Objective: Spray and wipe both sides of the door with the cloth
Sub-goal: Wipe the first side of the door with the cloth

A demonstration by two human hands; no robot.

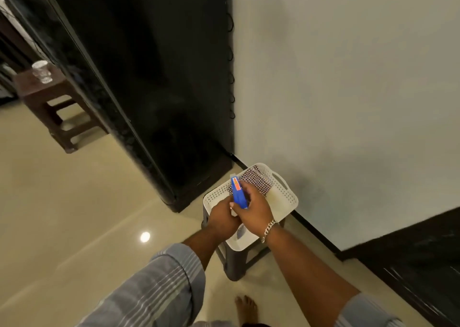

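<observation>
The person stands over a white perforated plastic basket (286,197) that rests on a dark plastic stool (232,264) set against the pale wall (348,77). Both hands meet above the near end of the basket.

The right hand (254,211) has its fingers curled round the head of a blue plastic spray bottle (237,193), which carries an orange label and points away from the person. The left hand (220,218) is at the lower part of the bottle, just beside the right hand; its fingers are hidden, so their grip cannot be told.

The checked red-and-white cloth (254,179) lies crumpled in the far half of the basket, untouched and partly behind the right hand. The tall black glossy door (149,77) stands open to the left of the basket, its lower corner near the stool.

Step in hand, by judgement: collection of the supplies; neither spraying nor wiping appears to have begun. The next move calls for one hand to take sole hold of the bottle, the other to lift the cloth, and the nozzle to be turned toward the door face.

A brown stool (49,97) bearing a clear glass (42,71) stands beyond the door.
</observation>
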